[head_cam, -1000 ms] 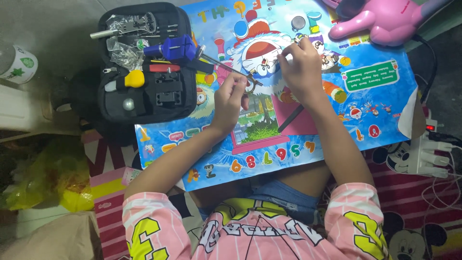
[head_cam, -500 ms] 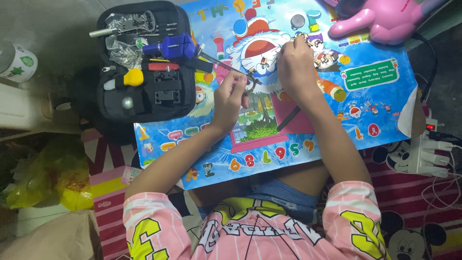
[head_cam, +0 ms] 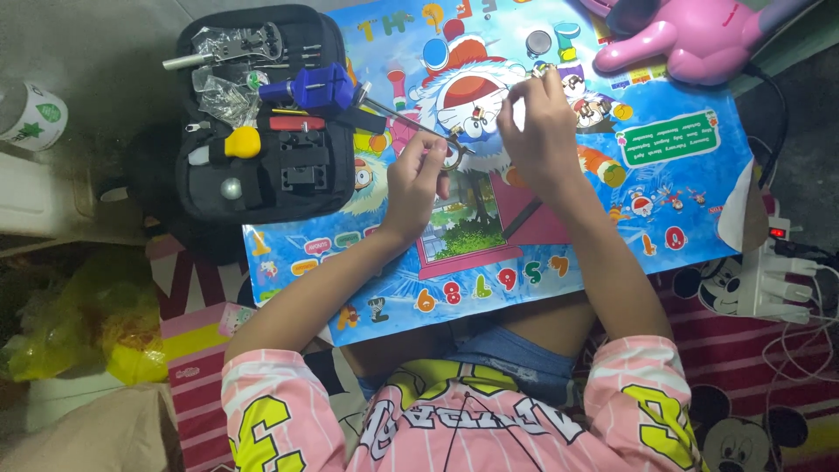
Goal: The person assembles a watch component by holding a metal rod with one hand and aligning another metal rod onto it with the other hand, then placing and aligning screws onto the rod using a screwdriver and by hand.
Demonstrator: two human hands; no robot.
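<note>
Round metal piece (head_cam: 452, 157), small and ring-like, maybe a watch case, sits pinched in the left hand (head_cam: 419, 175) over the middle of the cartoon poster (head_cam: 664, 175). The grip is narrow, thumb and fingers closed on it. A thin metal rod tool (head_cam: 402, 120) runs from the piece up-left toward the black tool case (head_cam: 262, 188); I cannot tell if the left hand also holds it or if it only lies there.

Change over the last second: the right hand (head_cam: 542, 131) has drawn slightly right and away from the piece. There is now a clear gap between the hands, where it was working close against the piece. Its fingertips are pinched together and raised. Something tiny may be between them, but it is too small to tell. The left hand has hardly moved.

Judgement: the piece is now carried by the left hand alone, and the right hand is off it for the moment.

Around:
- A blue block tool (head_cam: 306, 87) lies in the case, far left.
- A pink plush (head_cam: 690, 39) sits at the far right edge.
- A white power strip (head_cam: 778, 280) is to the right, on the patterned mat.
- A yellow bag (head_cam: 87, 341) is near left.
- A paper cup (head_cam: 31, 114) is far left.
</note>
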